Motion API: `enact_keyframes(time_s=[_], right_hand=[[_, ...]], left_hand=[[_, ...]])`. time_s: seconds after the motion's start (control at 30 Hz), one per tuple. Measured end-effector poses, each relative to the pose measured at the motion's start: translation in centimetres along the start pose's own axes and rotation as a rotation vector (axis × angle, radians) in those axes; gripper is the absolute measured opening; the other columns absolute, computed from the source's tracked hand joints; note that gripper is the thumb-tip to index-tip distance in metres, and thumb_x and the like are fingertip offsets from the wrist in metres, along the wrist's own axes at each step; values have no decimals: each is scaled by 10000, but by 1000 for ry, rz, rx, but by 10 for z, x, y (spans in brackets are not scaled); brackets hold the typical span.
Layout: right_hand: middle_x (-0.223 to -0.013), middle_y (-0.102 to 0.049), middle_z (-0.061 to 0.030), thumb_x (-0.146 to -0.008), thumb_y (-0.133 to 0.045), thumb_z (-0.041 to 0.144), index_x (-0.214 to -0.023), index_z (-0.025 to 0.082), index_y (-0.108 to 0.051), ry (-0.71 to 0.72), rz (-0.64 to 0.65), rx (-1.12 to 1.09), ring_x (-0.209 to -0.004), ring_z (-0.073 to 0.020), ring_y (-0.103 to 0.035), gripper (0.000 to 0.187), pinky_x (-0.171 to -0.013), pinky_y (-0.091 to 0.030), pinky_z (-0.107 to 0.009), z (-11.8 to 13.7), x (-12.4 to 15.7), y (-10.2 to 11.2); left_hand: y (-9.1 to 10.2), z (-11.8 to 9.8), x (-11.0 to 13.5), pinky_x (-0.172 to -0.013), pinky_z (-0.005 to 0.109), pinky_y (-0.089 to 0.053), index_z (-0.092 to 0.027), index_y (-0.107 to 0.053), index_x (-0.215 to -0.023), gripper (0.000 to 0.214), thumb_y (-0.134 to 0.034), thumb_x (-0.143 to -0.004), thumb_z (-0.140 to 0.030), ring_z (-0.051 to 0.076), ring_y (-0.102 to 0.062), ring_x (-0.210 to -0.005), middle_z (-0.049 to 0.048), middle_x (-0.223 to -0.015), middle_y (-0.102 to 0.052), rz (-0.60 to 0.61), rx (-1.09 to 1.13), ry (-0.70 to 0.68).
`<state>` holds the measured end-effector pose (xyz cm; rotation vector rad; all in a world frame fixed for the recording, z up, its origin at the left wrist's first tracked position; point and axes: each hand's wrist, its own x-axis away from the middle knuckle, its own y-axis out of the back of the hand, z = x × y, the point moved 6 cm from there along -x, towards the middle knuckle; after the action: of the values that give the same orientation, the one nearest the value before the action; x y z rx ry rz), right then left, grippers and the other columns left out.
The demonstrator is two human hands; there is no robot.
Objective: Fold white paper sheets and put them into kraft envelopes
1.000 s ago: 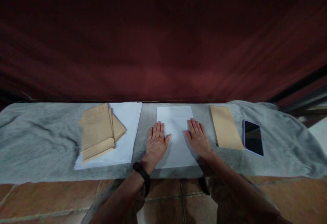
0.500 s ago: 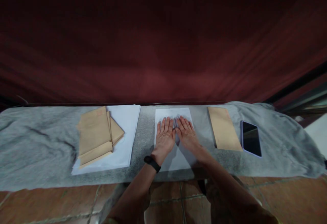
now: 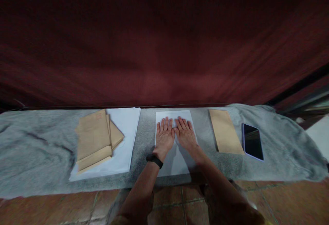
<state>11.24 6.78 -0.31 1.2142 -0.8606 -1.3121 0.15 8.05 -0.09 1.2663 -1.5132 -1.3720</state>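
A white sheet of paper [image 3: 172, 163] lies on a grey cloth in front of me. My left hand [image 3: 165, 134] rests flat on its left half, fingers stretched out, a black band on that wrist. My right hand [image 3: 185, 133] lies flat on the other half, fingers extended and slightly spread. The two thumbs meet near the middle of the paper. Neither hand grips anything. Part of the sheet is covered by the hands and forearms.
At left, several brown envelopes [image 3: 94, 134] lie on a stack of white paper [image 3: 128, 132]. To the right are a single brown envelope [image 3: 226, 130] and a phone [image 3: 252, 141] in a purple case. Grey cloth [image 3: 38, 149] covers the surface; a dark red curtain [image 3: 154, 47] hangs behind.
Both hands stay flat on the paper; the left has shifted slightly left and the right hand's fingers have moved slightly left. The whole view has shifted a little.
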Motion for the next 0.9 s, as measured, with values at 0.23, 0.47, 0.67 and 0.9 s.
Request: enact_keyframes(time_s=[0.23,0.47,0.67,0.9], right_hand=[[-1662,-349,-74,-1096,-274,337,-1575,193,-426,-2,-7,2,-1520,-290,-352,523,-1259,-204,-522,2,-7,-2],[-1657,-353,-113,-1094,-312,328,-1576,180,-424,-24,-62,51,-1517,-315,-353,517,-1240,-232,-533,-1,-12,-2],[-1639,-387,-133,-1091,-339,356,-1580,167,-410,-33,-105,54,-1500,-320,-377,528,-1223,-252,-550,-11,-11,-3],[-1619,-429,-128,-1100,-321,381,-1570,171,-426,-51,-138,58,-1478,-310,-407,526,-1216,-254,-541,-25,-6,-2]], left_hand=[[0,5,-6,-1290,495,-213,-215,-358,-1602,554,-300,-1056,-289,261,-235,-1574,56,-1687,-305,13,-31,-17],[-4,14,-11,-1286,494,-228,-191,-369,-1595,552,-287,-1074,-352,262,-240,-1572,76,-1683,-303,-40,-43,5],[0,21,-9,-1279,485,-250,-149,-371,-1591,561,-295,-1074,-355,261,-257,-1566,117,-1668,-323,-72,-49,10],[4,33,-5,-1273,482,-255,-142,-392,-1580,555,-309,-1067,-335,263,-302,-1550,121,-1654,-351,-99,-47,49]])
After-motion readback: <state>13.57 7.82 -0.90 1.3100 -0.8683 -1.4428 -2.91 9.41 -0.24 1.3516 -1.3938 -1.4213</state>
